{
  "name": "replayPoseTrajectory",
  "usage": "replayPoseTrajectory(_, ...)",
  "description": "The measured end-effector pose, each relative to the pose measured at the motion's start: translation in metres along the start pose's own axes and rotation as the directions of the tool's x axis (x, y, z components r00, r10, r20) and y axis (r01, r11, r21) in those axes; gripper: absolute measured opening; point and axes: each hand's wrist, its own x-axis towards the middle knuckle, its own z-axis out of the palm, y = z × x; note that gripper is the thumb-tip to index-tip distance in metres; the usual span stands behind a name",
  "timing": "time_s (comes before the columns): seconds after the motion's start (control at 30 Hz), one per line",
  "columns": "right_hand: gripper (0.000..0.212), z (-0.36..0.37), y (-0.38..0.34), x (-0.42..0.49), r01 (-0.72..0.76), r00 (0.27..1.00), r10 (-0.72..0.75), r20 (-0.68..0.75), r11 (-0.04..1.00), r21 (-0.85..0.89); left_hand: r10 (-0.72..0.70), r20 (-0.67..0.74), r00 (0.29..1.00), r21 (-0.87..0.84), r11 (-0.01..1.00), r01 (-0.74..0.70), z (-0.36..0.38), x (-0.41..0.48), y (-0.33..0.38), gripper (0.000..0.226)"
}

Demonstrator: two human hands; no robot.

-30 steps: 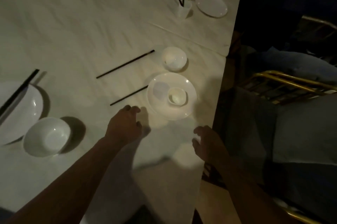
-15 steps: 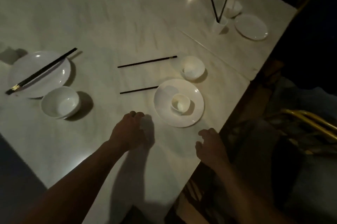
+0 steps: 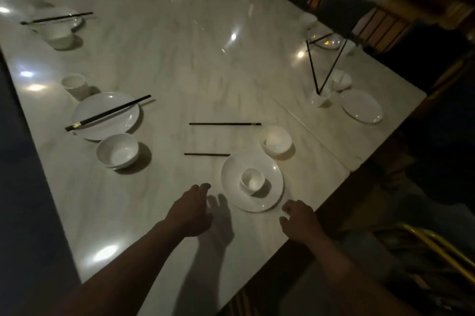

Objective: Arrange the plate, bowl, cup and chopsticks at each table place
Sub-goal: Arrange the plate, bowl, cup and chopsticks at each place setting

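Pale marble-patterned surface (image 3: 180, 63), long and dimly lit. Near place, right of centre: round white ceramic plate (image 3: 259, 206), flat, close to the near-right edge. A small white ceramic cup (image 3: 252, 178) stands upright on the plate. A small white ceramic bowl (image 3: 276, 140) stands upright on the surface just beyond the plate's far-right rim, apart from it. Two black chopsticks lie flat, parallel and well apart: the far black chopstick (image 3: 225, 124) lies left of the bowl with its right tip near it; the near black chopstick (image 3: 207, 154) has its right end at the plate's far-left rim, and whether it runs under the rim cannot be told. Left hand (image 3: 191, 210): back up, just left of the plate, grip slack, fingers loosely bent, holding nothing; its shadow falls on the surface between hand and plate. Right hand (image 3: 299, 220): just beside the plate's near-right rim, at the surface's edge, grip empty, fingers loosely curled; contact with the surface cannot be told. Left place: second white plate (image 3: 113, 104) with a pair of black chopsticks (image 3: 108, 113) laid across it, a white bowl (image 3: 117, 147) just near of it and a white cup (image 3: 74, 84) just beyond. Far-right place: third white plate (image 3: 361, 106), a white cup holding two upright chopsticks (image 3: 320, 99) just to its left, and a white bowl (image 3: 340, 80) beyond. Yellow metal chair frame (image 3: 437, 248), near right, off the surface.
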Motion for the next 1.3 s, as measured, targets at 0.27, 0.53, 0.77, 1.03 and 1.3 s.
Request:
replayPoseTrajectory(0.27,0.041,-0.049,-0.008,0.026,0.068,0.993,-0.064,-0.098,0.997,0.034,0.081,-0.056,0.995,-0.034,0.996,-0.083,0.0,0.038,0.053,0.09)
replayPoseTrajectory(0.53,0.058,-0.093,-0.023,0.115,0.3,0.944,-0.307,-0.122,0.951,-0.074,-0.038,-0.034,0.999,-0.039,0.999,0.037,0.015,0.083,0.095,0.101)
replayPoseTrajectory(0.77,0.097,-0.11,-0.022,0.198,0.582,0.806,-0.582,0.105,0.749,-0.317,-0.254,-0.036,0.966,-0.012,0.967,0.254,0.036,0.106,0.136,0.077)
replayPoseTrajectory(1.03,0.122,-0.116,-0.021,0.24,0.714,0.7,-0.629,0.338,0.611,-0.342,-0.351,-0.227,0.908,-0.192,0.93,0.312,0.035,0.088,0.142,0.043)
replayPoseTrajectory(1.3,0.117,-0.108,-0.02,0.254,0.741,0.672,-0.672,0.312,0.609,-0.283,-0.504,-0.402,0.764,-0.289,0.862,0.417,0.026,0.019,0.11,0.068)
